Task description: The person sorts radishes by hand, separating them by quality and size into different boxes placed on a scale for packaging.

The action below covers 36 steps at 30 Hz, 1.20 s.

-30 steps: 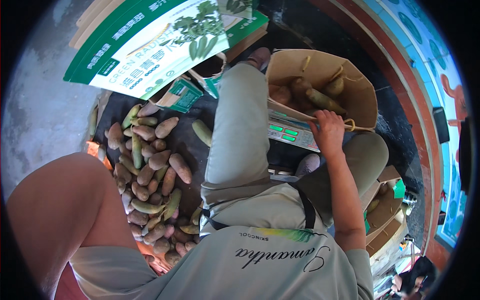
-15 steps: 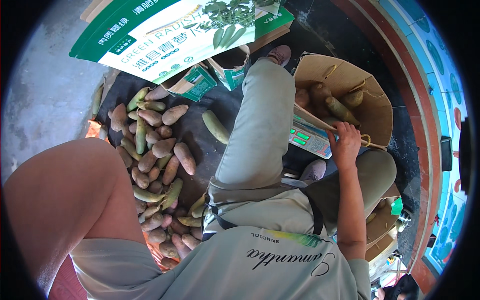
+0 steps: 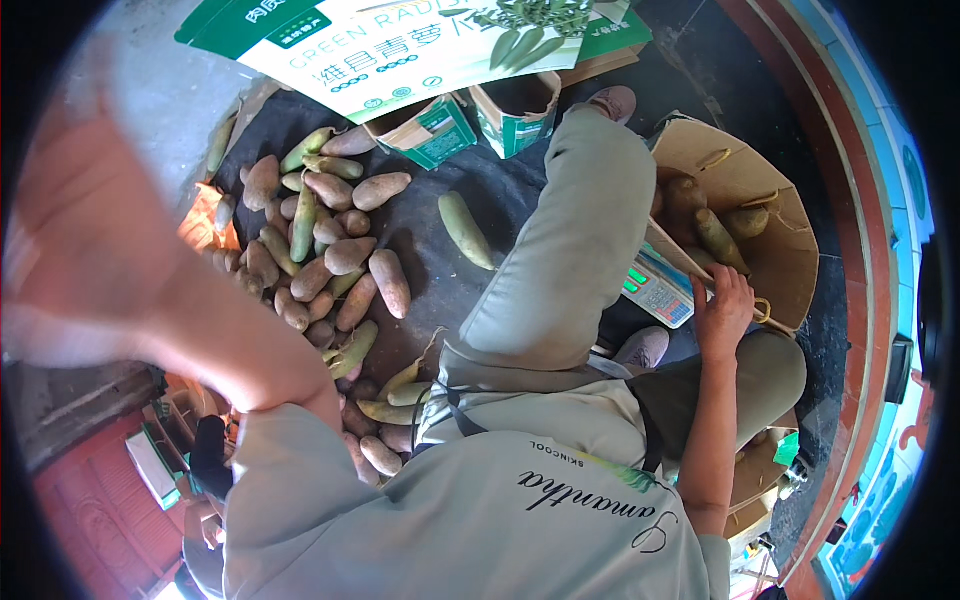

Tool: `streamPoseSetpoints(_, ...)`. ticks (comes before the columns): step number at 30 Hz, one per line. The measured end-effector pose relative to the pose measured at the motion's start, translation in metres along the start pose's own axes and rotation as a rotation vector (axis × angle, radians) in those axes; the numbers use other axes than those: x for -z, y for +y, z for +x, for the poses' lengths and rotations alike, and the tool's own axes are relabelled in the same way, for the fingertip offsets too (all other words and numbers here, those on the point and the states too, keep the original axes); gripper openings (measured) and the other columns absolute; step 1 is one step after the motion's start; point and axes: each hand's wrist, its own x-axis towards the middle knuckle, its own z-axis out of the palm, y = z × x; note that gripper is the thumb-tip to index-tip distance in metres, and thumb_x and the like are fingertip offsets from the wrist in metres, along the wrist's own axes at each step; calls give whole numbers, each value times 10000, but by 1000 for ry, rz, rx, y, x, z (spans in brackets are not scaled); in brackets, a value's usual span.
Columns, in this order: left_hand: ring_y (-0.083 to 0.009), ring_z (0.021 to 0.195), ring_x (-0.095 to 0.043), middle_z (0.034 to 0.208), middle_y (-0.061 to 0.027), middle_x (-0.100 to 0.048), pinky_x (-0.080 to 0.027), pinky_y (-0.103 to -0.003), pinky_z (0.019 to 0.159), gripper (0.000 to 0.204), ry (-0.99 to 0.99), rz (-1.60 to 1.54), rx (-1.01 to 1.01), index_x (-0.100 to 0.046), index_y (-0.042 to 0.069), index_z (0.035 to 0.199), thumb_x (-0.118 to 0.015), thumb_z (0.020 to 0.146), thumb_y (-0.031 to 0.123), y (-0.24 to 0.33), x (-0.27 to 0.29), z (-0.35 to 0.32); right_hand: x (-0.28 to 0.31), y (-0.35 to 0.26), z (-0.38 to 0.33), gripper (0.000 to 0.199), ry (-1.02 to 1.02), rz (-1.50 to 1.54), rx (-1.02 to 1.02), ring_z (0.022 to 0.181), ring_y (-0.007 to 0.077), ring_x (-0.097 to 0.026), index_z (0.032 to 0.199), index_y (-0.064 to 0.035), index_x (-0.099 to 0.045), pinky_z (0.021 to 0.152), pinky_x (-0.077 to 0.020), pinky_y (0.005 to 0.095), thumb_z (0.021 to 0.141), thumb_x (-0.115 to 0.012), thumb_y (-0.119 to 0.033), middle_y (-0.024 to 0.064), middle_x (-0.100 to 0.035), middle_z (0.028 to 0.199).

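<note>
My right hand (image 3: 724, 306) grips the near rim of an open brown cardboard box (image 3: 770, 190) that holds several long brownish-green roots. The box stands on a small scale (image 3: 655, 290) with a lit green display, just past my bent right knee (image 3: 590, 200). My left hand (image 3: 70, 230) is raised close to the camera at the far left. It is a blur, so its fingers cannot be made out. Below it a pile of roots (image 3: 320, 260) lies on a dark mat (image 3: 500, 200), with a single green root (image 3: 465, 230) lying apart.
Green-and-white printed cartons (image 3: 440, 125) stand open at the far edge of the mat, under a large flat printed carton (image 3: 400, 40). A red curb (image 3: 850, 200) runs along the right. More brown boxes (image 3: 760, 470) sit by my right hip.
My left arm has swung up toward the camera and now fills the left side as a blur. My right hand has stayed on the box rim.
</note>
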Motion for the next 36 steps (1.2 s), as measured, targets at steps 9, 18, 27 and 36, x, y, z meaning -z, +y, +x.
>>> streamPoseSetpoints(9,-284,932,-596,993,-163,-633,-445,-370,835,374,276,945,1044,-623,5,1002,-482,915,340,-216,124,-317,2,-1,-1,231,23,-14,7,795,271,-558,907,-88,-565,682,-402,392,745,-700,-183,67,-574,808)
streamPoseSetpoints(18,-268,1116,-543,1236,-136,-564,-458,-430,879,581,31,995,2166,-456,73,1312,-517,871,446,-232,114,-540,3,9,-10,255,30,-118,-8,802,273,-565,925,-91,-563,694,-407,391,743,-706,-198,69,-576,817)
streamPoseSetpoints(27,-232,734,-582,863,-65,-621,-441,-411,547,330,730,647,2233,-627,170,1031,-709,778,366,-243,120,-552,-5,0,-4,275,-7,-109,-15,814,283,-556,946,-101,-563,713,-413,397,738,-710,-203,71,-571,839)
streamPoseSetpoints(36,-193,636,-583,727,-49,-593,-488,-345,560,337,508,520,2256,-657,137,948,-753,726,372,-243,96,-499,0,1,-5,271,-4,-115,-55,816,281,-551,933,-98,-561,709,-407,400,731,-711,-199,67,-568,834)
